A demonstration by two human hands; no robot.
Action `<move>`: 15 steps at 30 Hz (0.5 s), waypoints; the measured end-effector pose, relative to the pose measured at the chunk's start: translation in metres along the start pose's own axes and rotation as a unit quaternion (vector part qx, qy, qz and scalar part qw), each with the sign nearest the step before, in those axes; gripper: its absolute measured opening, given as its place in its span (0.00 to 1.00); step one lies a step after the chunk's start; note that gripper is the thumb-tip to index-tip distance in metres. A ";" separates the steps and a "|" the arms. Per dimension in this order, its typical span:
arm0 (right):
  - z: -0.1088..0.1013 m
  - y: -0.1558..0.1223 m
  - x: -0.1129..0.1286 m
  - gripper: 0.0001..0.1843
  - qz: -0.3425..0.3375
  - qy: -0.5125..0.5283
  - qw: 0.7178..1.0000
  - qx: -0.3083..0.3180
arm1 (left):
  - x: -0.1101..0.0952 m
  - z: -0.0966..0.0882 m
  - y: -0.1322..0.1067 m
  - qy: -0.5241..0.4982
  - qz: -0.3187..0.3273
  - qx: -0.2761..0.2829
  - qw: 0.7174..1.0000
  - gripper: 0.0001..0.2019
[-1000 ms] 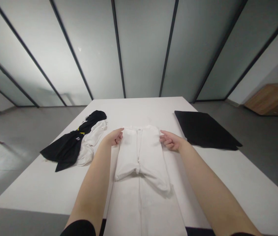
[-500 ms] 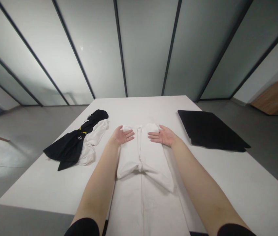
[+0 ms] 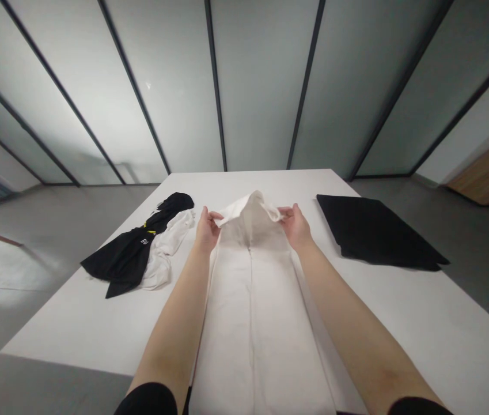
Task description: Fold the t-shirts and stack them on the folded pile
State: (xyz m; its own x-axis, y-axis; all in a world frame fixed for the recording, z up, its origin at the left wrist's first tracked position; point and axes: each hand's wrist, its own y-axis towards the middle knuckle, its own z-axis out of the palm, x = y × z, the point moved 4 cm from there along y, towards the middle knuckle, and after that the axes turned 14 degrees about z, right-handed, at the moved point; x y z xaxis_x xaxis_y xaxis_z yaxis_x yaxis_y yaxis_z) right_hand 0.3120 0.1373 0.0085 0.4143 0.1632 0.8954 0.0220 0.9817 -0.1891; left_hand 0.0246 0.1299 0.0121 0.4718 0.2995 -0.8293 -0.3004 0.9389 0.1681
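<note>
A long white garment (image 3: 253, 305) with a centre seam lies lengthwise on the white table (image 3: 75, 311), running from under my forearms to the far side. Its far end stands raised in a soft peak (image 3: 248, 210). My left hand (image 3: 207, 229) pinches that raised fold at its left side. My right hand (image 3: 295, 226) grips the fold at its right side. Both forearms lie alongside the garment. My fingertips are partly hidden by the cloth.
To the left, a black garment (image 3: 123, 259) with yellow and white marks lies crumpled against a white garment (image 3: 162, 253). To the right is a flat folded black cloth (image 3: 374, 230). Past the table edges lies a grey floor, with frosted glass panels beyond.
Both hands have closed on the garment's folded end. That end has lifted off the lower layer and moved to the far side, leaving the garment longer and flatter.
</note>
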 end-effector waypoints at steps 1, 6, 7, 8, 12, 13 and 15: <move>-0.006 0.002 -0.002 0.29 0.019 -0.006 1.000 -0.014 | -0.001 -0.004 0.000 0.012 -0.025 0.005 1.000 0.24; -0.032 0.007 -0.023 0.16 0.195 -0.081 0.975 -0.066 | 0.016 -0.024 -0.008 0.109 -0.206 -0.016 0.972 0.08; -0.034 0.007 -0.027 0.12 0.210 -0.085 0.972 -0.063 | 0.020 -0.026 -0.010 0.121 -0.222 -0.026 0.967 0.06; -0.035 0.007 -0.029 0.08 0.218 -0.087 0.970 -0.061 | 0.023 -0.027 -0.010 0.130 -0.225 -0.036 0.965 0.04; -0.036 0.007 -0.030 0.01 0.241 -0.086 0.965 -0.060 | 0.029 -0.028 -0.009 0.143 -0.225 -0.047 0.963 0.07; -0.036 0.006 -0.030 0.01 0.246 -0.083 0.964 -0.057 | 0.031 -0.028 -0.009 0.137 -0.230 -0.037 0.963 0.08; -0.034 0.004 -0.028 0.01 0.256 -0.079 0.963 -0.043 | 0.033 -0.027 -0.008 0.108 -0.247 -0.004 0.963 0.08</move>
State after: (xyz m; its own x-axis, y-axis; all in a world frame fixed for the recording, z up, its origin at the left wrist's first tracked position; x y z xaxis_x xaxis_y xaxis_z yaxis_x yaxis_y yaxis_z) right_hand 0.3319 0.1337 -0.0311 0.2465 0.6424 0.7256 -0.0705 0.7586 -0.6477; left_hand 0.0197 0.1275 -0.0311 0.3748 -0.2275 -0.8988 -0.0899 0.9560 -0.2794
